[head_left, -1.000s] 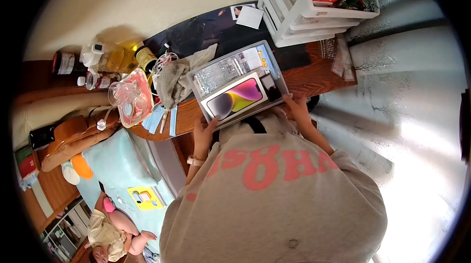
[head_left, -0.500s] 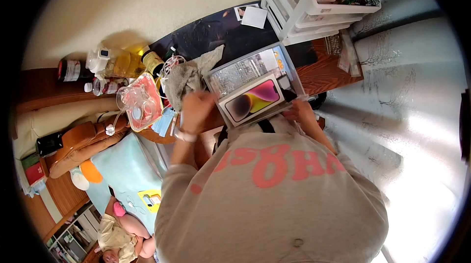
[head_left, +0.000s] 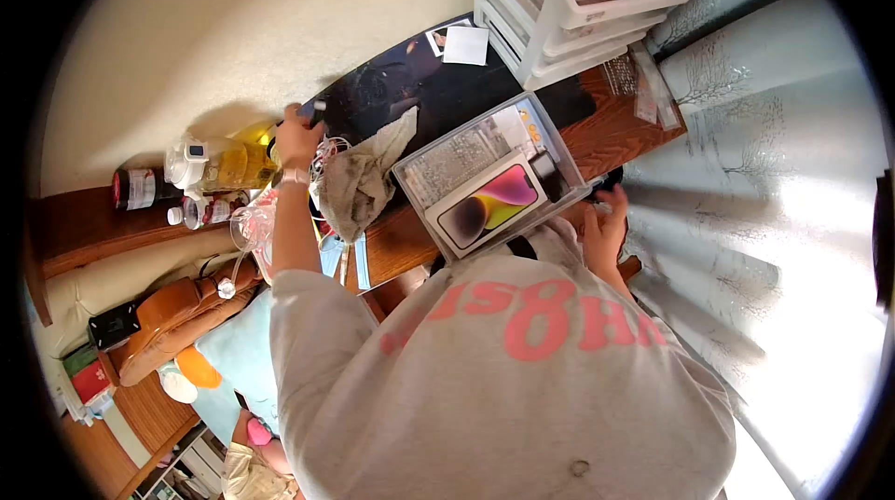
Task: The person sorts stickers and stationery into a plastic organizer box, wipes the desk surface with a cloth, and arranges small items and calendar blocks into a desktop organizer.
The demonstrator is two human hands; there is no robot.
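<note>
My left hand (head_left: 298, 138) is stretched out to the back left of the desk, its fingers closed at a small dark bottle (head_left: 319, 110) with a pale cap. Below it lie white cables and a crumpled grey cloth (head_left: 352, 185). A clear plastic box (head_left: 424, 217) rests at the desk's front edge against the sweatshirt. Inside it are a white phone box (head_left: 489, 206) with a colourful picture, a silvery patterned packet (head_left: 461, 163) and a small black item. Just right of the box, my right hand (head_left: 604, 222) has its fingers apart and holds nothing.
White drawers (head_left: 550, 39) stand at the back right, beside pale curtains (head_left: 736, 146). Bottles (head_left: 228, 164) and a clear plastic device (head_left: 254, 228) are at the left. Paper squares (head_left: 465, 45) lie at the back. Part of another person (head_left: 256, 472) shows at the lower left.
My left hand has left the box and moved up and left, past the cloth, to the small bottle. My right hand has let go of the box's right corner and opened beside it.
</note>
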